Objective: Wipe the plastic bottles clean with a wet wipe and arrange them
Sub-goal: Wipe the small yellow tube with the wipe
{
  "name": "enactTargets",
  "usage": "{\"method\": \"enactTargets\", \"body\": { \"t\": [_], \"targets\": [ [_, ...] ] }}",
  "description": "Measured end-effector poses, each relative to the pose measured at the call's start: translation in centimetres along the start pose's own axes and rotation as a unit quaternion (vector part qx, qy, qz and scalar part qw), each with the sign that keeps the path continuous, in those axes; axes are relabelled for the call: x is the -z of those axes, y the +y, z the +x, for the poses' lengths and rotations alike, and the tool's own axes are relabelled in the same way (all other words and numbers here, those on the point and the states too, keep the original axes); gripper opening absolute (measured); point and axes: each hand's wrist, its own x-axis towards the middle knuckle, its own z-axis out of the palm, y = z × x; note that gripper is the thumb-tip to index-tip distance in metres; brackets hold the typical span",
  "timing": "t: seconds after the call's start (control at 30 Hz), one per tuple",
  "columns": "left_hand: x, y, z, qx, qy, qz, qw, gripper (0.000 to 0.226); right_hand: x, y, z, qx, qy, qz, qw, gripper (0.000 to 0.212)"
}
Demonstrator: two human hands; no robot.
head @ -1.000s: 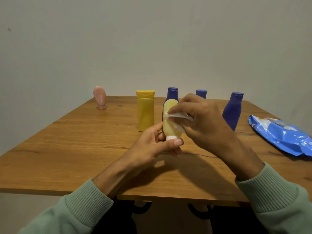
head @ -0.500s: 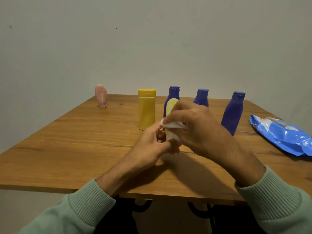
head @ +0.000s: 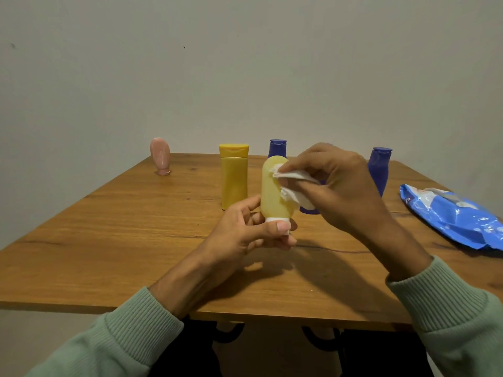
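Nearest, the left hand [head: 239, 232] holds a pale yellow bottle [head: 272, 194] cap-down above the bench [head: 109, 240], its grip closed round the white cap. The right hand [head: 334, 186] presses a wet wipe [head: 294, 180] to the bottle's upper side, grip clamped on the wipe. Behind them a yellow bottle [head: 234, 178] stands in plain sight. A blue bottle [head: 277, 148] shows only its cap. A second blue bottle [head: 309, 210] shows only its base under the right hand. A third blue bottle [head: 379, 170] has its foot hidden behind the wrist. A blue wipes pack [head: 451, 216] lies at the right, cut off by the edge. A pink bottle [head: 160, 159] stands far left.
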Motion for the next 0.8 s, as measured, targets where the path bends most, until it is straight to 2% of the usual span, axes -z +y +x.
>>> {"method": "enactTargets", "body": {
  "t": [0.17, 0.23, 0.3, 0.47, 0.53, 0.67, 0.73, 0.8],
  "targets": [
    [0.14, 0.37, 0.08, -0.004, 0.029, -0.040, 0.999, 0.040, 0.33, -0.27, 0.12, -0.015, -0.134, 0.043, 0.990, 0.020],
    [0.21, 0.40, 0.02, -0.004, 0.030, -0.042, 0.999, 0.042, 0.48, -0.23, 0.16, -0.010, -0.159, 0.045, 0.986, 0.020],
    [0.25, 0.48, -0.06, 0.001, 0.024, -0.042, 0.999, 0.046, 0.41, -0.09, 0.15, -0.007, -0.136, 0.053, 0.989, 0.020],
    [0.09, 0.40, -0.16, 0.018, -0.005, -0.034, 0.999, 0.051, -0.28, 0.30, 0.03, -0.012, 0.010, 0.050, 0.999, 0.019],
    [0.07, 0.38, -0.16, 0.013, 0.003, -0.047, 0.999, 0.047, -0.17, 0.17, 0.03, -0.025, -0.006, 0.062, 0.998, 0.019],
    [0.34, 0.46, -0.08, -0.001, 0.036, -0.070, 0.997, 0.045, 0.14, -0.24, -0.01, -0.032, -0.128, 0.061, 0.989, 0.020],
    [0.39, 0.40, -0.12, -0.006, 0.030, -0.052, 0.998, 0.043, 0.28, -0.14, 0.02, -0.026, -0.118, 0.063, 0.991, 0.020],
    [0.27, 0.32, -0.13, -0.006, 0.020, -0.020, 1.000, 0.044, 0.24, 0.14, 0.00, -0.026, -0.053, 0.070, 0.996, 0.020]
  ]
}}
